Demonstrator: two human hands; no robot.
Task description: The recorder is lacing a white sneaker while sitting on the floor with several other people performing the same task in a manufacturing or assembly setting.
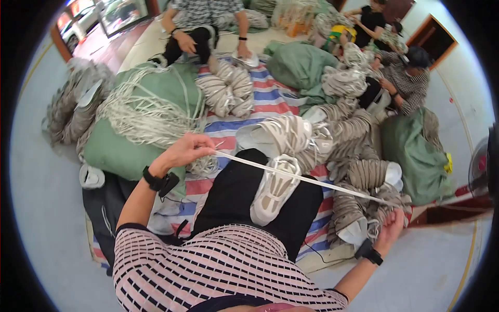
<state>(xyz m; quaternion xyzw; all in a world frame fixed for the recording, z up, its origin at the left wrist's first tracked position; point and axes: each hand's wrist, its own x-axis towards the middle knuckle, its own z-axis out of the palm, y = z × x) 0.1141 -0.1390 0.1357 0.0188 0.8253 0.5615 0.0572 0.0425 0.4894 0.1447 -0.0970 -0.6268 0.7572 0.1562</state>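
Across the person's lap in the head view, a beige-and-white shoe upper (267, 200) lies on black trousers (228, 195), its toe toward the wearer and its laced throat facing up. Above it, a pale flat shoelace (304, 178) runs in a straight, taut line from one side to the other, slanting down to the right. The left hand (192, 147) pinches one end between thumb and fingers, with a short tip poking out beyond; the right hand (393, 229), well out to the side, has its fingers closed on the other end. Neither hand touches the upper.

As a judgement, this upper is partway through lacing: pale strands seem to cross its throat, but whether the stretched lace passes through any eyelets is too small to tell, so how many holes are left stays unclear. Plenty appears to remain around it: a heap of loose laces (143, 112) lies over a green sack (114, 148), and nested stacks of uppers (226, 88) sit on the striped sheet (278, 96), though which of those are finished cannot be told
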